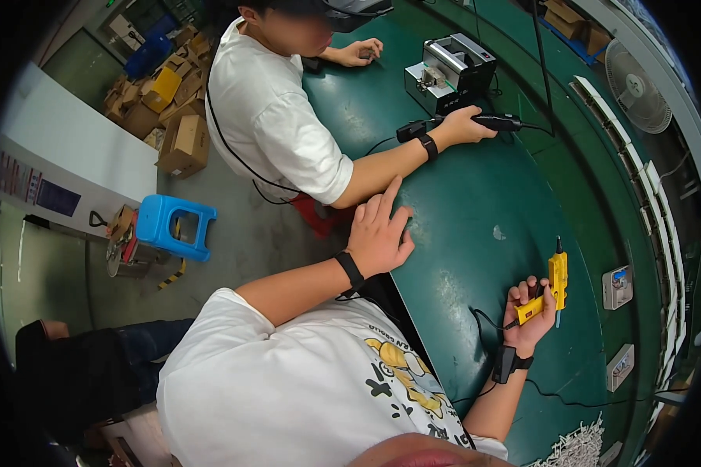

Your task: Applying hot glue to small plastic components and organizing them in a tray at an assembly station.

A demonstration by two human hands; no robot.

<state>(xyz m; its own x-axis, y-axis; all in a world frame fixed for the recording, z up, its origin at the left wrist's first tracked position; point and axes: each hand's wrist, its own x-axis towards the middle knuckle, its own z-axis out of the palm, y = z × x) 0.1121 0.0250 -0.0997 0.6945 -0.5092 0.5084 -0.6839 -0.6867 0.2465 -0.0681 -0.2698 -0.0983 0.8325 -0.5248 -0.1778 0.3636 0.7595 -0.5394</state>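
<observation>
My right hand [528, 315] is closed around a yellow glue gun [554, 286] above the green table [475, 226]. The gun's dark nozzle points away from me, and the end of a pale bluish stick shows at its back. A thin black cord hangs by its handle. Flat at the table's edge lies my left hand [379, 231], fingers apart and nothing in it, close to a co-worker's forearm. Each of my wrists carries a black band, the right one with a small box on it.
Across from me a co-worker [280, 117] grips a black corded cylindrical tool [497, 122] beside a silver-and-black box [452, 74]. Small white parts [572, 447] pile up at the near right. A fan [637, 86] stands far right; a blue stool [175, 226] and cartons [183, 144] stand left.
</observation>
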